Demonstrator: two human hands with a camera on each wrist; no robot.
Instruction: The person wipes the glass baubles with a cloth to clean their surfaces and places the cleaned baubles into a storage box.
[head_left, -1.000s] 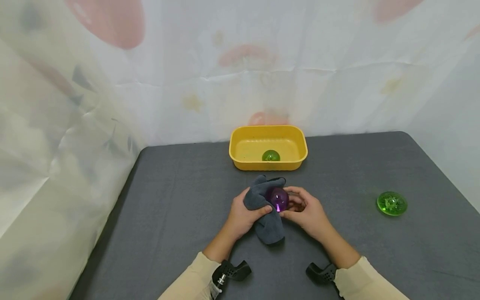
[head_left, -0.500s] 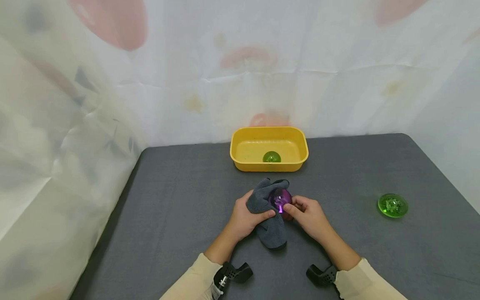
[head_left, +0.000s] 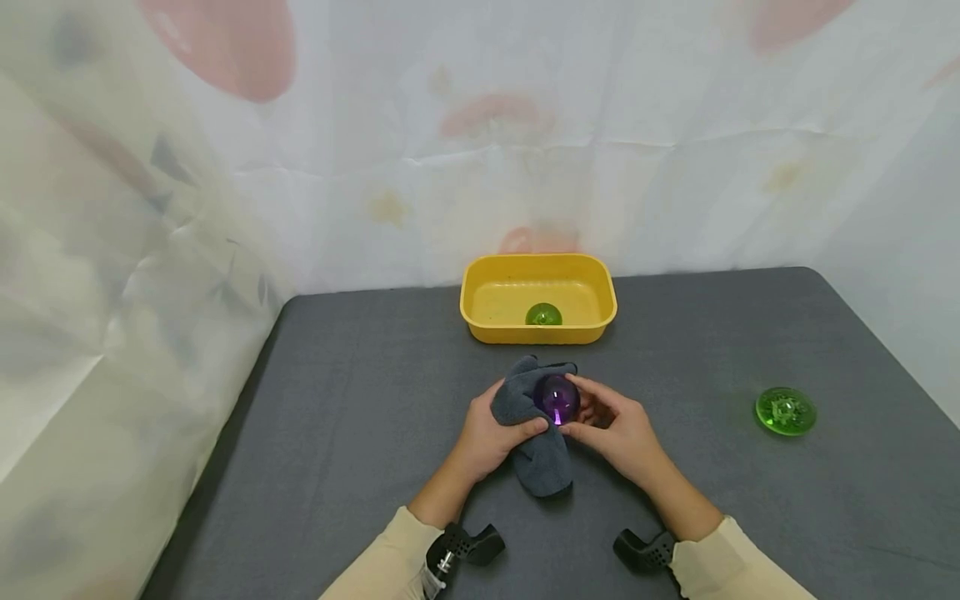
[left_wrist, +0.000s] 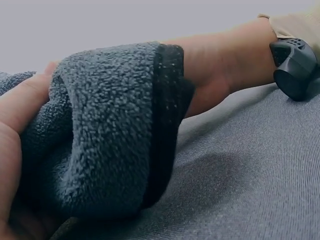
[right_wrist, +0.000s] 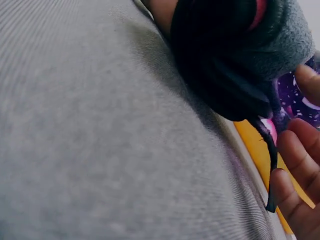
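Over the middle of the grey table (head_left: 337, 433), my left hand (head_left: 491, 433) grips a dark grey fleece cloth (head_left: 540, 454) and presses it against a purple translucent ball-shaped piece (head_left: 558, 400). My right hand (head_left: 611, 429) holds that purple piece with curled fingers from the right side. In the left wrist view the cloth (left_wrist: 110, 150) fills the frame beside my thumb. The right wrist view shows the cloth (right_wrist: 240, 60) from below, a bit of the purple piece (right_wrist: 300, 97) and my fingertips (right_wrist: 295, 155).
A yellow tub (head_left: 480, 321) stands at the back middle with a green ball-shaped piece (head_left: 543, 314) inside. A green disc-shaped piece (head_left: 785, 410) lies on the table at the right. A patterned curtain closes the left side and the back.
My right hand's fingers have shifted around the purple piece, turning it slightly against the cloth. The left hand and cloth stay in nearly the same place.
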